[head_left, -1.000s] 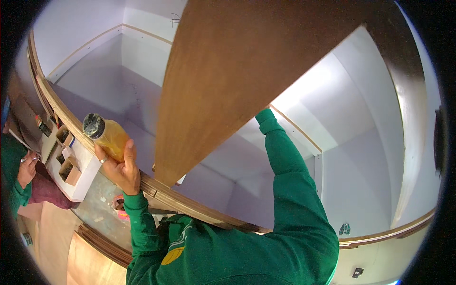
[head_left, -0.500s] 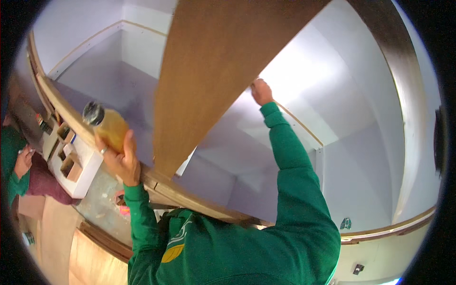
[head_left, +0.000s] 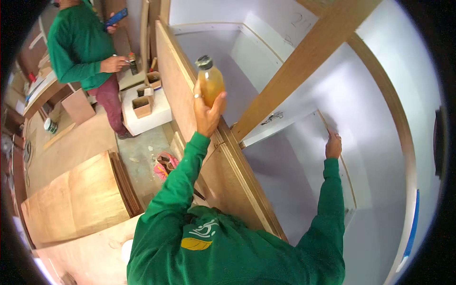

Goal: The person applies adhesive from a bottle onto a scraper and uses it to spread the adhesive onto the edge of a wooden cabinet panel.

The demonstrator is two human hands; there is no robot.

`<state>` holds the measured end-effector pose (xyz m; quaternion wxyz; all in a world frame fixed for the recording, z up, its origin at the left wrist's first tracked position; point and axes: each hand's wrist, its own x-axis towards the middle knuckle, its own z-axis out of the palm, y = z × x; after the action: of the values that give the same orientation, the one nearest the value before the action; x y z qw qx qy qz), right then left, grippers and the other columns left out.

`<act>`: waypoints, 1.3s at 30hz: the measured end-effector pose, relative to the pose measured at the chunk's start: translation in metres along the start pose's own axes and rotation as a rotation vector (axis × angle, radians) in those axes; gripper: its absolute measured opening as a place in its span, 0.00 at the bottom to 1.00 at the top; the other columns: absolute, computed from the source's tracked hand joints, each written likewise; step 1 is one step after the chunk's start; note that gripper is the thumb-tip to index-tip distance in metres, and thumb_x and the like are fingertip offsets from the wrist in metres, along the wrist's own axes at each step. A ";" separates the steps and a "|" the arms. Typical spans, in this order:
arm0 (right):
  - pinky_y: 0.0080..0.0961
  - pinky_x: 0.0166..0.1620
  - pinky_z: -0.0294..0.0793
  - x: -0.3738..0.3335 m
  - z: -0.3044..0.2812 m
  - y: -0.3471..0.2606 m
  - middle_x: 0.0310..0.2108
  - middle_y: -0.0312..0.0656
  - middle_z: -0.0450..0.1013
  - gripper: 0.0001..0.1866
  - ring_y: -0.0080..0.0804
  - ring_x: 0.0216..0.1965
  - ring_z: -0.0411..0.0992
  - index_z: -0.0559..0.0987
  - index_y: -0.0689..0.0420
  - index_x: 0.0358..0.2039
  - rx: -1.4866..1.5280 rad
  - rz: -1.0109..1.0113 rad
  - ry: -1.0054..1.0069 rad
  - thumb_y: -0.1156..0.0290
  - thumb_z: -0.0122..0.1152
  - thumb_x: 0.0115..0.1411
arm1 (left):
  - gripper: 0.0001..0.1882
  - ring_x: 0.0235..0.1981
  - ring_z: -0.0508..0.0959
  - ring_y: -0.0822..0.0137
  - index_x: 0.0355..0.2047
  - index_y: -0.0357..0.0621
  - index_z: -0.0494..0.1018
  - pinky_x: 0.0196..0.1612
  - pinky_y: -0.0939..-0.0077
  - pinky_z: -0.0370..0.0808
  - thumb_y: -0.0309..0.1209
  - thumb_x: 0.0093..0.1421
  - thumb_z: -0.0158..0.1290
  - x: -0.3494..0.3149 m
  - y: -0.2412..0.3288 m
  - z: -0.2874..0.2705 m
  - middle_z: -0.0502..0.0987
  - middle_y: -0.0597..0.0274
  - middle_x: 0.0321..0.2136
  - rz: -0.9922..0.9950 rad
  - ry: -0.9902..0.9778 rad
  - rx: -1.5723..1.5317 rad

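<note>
My left hand [head_left: 207, 118] is wrapped round a clear bottle [head_left: 212, 85] of amber liquid with a dark, whitish-smeared top. It holds the bottle upright above the wooden top edge [head_left: 237, 164] of a partition. My right hand [head_left: 333, 145] is stretched into the white-painted compartment, its fingers closed beside a thin wooden strip [head_left: 346, 175] along a white ledge. Whatever thin thing it grips is too small to make out. Between my arms a brown wooden beam [head_left: 304, 66] slants up from the partition.
A co-worker in a green top [head_left: 78, 45] stands at the far left, holding a blue object [head_left: 117, 17] and a brush [head_left: 133, 63]. Wooden boxes [head_left: 141, 107] sit on a white block [head_left: 147, 124]. Plywood sheets [head_left: 76, 197] are stacked near left; pink shoes [head_left: 166, 164] lie on the floor.
My view has swung so the co-worker and floor show more at left. The beam looks narrower. The bottle stays in my left hand; my right hand now appears farther right, along the strip.
</note>
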<state>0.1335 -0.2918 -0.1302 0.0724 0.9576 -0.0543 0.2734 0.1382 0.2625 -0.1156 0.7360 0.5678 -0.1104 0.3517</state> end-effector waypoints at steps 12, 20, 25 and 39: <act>0.48 0.52 0.71 -0.041 0.000 0.025 0.49 0.41 0.74 0.28 0.46 0.52 0.70 0.76 0.39 0.57 -0.109 0.067 0.106 0.80 0.50 0.59 | 0.38 0.53 0.72 0.61 0.65 0.34 0.55 0.55 0.68 0.72 0.24 0.57 0.62 -0.189 0.123 -0.049 0.69 0.53 0.54 -0.205 -0.034 0.295; 0.43 0.47 0.73 -0.081 -0.040 0.012 0.44 0.43 0.75 0.20 0.45 0.46 0.72 0.81 0.48 0.49 0.027 -0.060 0.228 0.79 0.49 0.60 | 0.41 0.58 0.69 0.61 0.65 0.33 0.55 0.61 0.67 0.66 0.27 0.56 0.65 -0.294 0.161 -0.012 0.67 0.51 0.57 -0.412 -0.264 0.108; 0.44 0.50 0.72 -0.113 -0.045 0.039 0.44 0.49 0.76 0.20 0.51 0.47 0.72 0.80 0.49 0.49 0.233 -0.022 -0.118 0.80 0.48 0.61 | 0.41 0.57 0.71 0.62 0.66 0.34 0.55 0.60 0.68 0.67 0.28 0.57 0.65 -0.295 0.184 0.018 0.70 0.52 0.56 -0.403 -0.540 -0.101; 0.41 0.46 0.76 -0.239 -0.215 -0.008 0.42 0.48 0.78 0.16 0.45 0.43 0.76 0.78 0.56 0.50 0.421 0.444 -0.224 0.65 0.56 0.65 | 0.44 0.53 0.73 0.64 0.68 0.37 0.51 0.58 0.68 0.70 0.23 0.56 0.63 -0.262 0.156 0.024 0.70 0.53 0.54 -0.260 -1.308 -0.280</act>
<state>-0.1780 -0.2321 -0.0770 -0.1950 0.9405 -0.2116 0.1808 -0.1473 0.1548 -0.1364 0.6208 0.5717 -0.5079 -0.1728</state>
